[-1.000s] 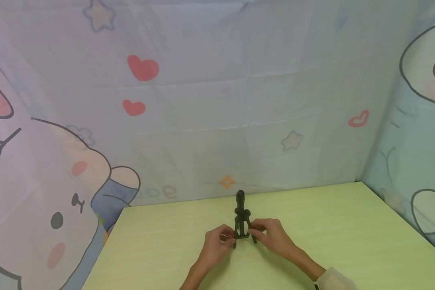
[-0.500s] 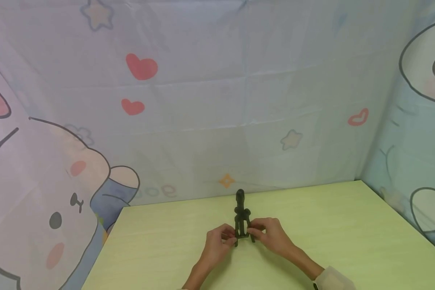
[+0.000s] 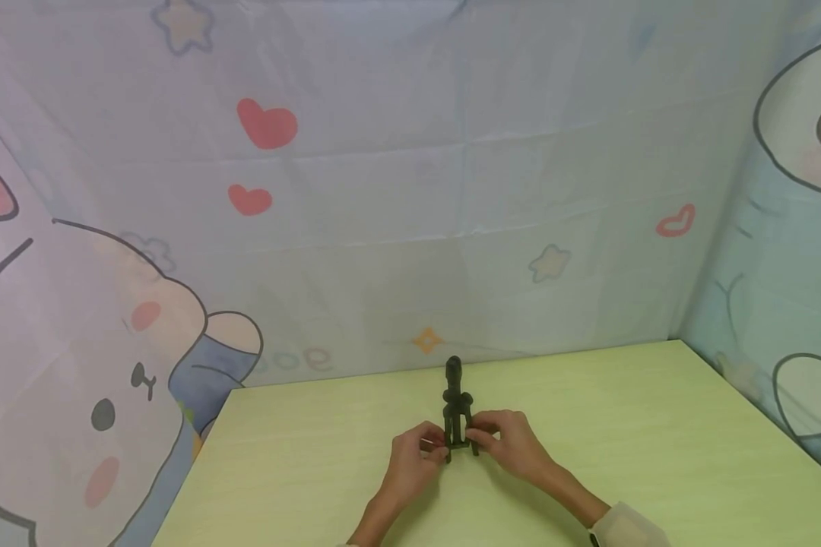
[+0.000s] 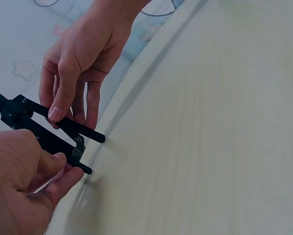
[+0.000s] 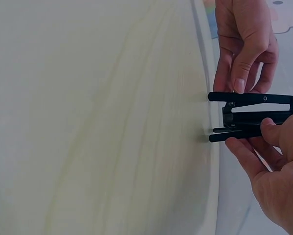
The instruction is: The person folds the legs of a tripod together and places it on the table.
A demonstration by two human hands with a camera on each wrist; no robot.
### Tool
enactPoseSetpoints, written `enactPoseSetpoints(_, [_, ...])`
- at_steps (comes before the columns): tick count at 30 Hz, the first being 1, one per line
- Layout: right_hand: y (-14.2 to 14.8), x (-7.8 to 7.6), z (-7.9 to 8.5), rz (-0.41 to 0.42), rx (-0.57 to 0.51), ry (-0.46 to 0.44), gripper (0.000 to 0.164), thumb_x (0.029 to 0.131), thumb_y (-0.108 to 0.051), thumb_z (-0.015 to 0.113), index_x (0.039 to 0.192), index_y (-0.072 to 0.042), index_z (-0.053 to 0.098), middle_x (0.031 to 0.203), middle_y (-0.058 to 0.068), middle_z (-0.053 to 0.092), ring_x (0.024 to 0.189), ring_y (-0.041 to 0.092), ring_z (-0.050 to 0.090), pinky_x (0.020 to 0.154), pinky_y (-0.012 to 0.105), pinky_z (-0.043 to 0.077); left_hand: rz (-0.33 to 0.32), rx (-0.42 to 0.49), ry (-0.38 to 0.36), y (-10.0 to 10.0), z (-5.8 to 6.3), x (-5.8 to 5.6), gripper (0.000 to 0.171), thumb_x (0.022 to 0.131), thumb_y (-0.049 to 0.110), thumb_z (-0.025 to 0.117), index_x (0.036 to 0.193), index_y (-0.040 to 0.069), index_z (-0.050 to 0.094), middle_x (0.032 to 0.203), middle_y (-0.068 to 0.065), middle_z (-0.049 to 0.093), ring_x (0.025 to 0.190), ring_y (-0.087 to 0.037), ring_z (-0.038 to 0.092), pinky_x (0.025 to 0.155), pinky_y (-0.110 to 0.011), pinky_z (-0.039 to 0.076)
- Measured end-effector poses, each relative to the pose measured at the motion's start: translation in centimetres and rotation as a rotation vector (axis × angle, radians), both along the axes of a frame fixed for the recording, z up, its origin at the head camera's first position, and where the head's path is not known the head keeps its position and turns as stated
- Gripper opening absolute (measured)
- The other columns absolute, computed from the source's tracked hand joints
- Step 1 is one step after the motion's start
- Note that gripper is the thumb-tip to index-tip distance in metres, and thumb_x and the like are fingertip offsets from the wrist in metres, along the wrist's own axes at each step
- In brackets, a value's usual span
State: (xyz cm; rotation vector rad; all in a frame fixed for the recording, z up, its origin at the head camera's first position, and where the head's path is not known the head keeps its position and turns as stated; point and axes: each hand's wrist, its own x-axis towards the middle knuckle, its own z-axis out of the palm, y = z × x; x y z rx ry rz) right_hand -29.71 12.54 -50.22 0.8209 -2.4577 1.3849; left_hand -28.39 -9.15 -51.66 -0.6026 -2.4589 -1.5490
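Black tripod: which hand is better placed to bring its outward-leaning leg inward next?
Probably the right hand: it pinches that leg, which slants outward in the head view. The left hand holds the opposite, straighter leg.

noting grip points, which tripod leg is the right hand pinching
On the tripod, it's the right leg in the head view: the right hand pinches it, while the left hand pinches the left leg.

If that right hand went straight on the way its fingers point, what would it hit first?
The black tripod, whose leg the right hand is pinching. Past it, the left hand seems next in line, though depth is hard to judge.
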Motion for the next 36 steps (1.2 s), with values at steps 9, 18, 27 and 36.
enactPoseSetpoints(9, [-0.1, 0.0, -0.2, -0.008, 0.011, 0.015, 0.008, 0.096, -0.006, 0.074, 0.103, -0.007, 0.078, 0.094, 0.003, 0.079, 0.084, 0.019, 0.075, 0.073, 0.030, 0.060, -0.027, -0.004, -0.047, -0.2, -0.2, -0.1, 0.018, 0.087, -0.010, 0.073, 0.101, 0.001, 0.074, 0.097, -0.010, 0.075, 0.088, -0.027, 0.074, 0.076, -0.028, 0.060])
enactPoseSetpoints(18, [-0.1, 0.0, -0.2, -0.014, 0.009, 0.012, 0.009, 0.096, -0.007, 0.074, 0.103, -0.006, 0.079, 0.095, 0.003, 0.079, 0.084, 0.015, 0.074, 0.075, 0.030, 0.059, -0.090, -0.021, -0.055, -0.7, -0.4, -0.8, 0.018, 0.088, -0.008, 0.073, 0.102, 0.003, 0.076, 0.100, -0.009, 0.076, 0.090, -0.024, 0.075, 0.081, -0.034, 0.061])
enactPoseSetpoints(27, [-0.1, -0.1, -0.2, 0.029, -0.032, 0.008, 0.009, 0.096, -0.003, 0.073, 0.103, -0.004, 0.078, 0.098, 0.010, 0.078, 0.088, 0.020, 0.076, 0.076, 0.028, 0.060, -0.100, -0.044, -0.068, -1.2, -0.6, -1.2, 0.018, 0.089, -0.006, 0.074, 0.102, 0.007, 0.076, 0.100, -0.003, 0.075, 0.091, -0.020, 0.074, 0.085, -0.039, 0.059])
enactPoseSetpoints(36, [0.0, 0.1, -0.2, 0.025, -0.033, 0.003, 0.010, 0.095, -0.003, 0.073, 0.103, -0.002, 0.079, 0.098, 0.011, 0.078, 0.086, 0.021, 0.076, 0.074, 0.028, 0.060, -0.104, -0.036, -0.024, -1.0, -0.9, -1.2, 0.018, 0.087, -0.007, 0.075, 0.101, 0.005, 0.076, 0.099, -0.005, 0.076, 0.089, -0.021, 0.075, 0.085, -0.036, 0.059])
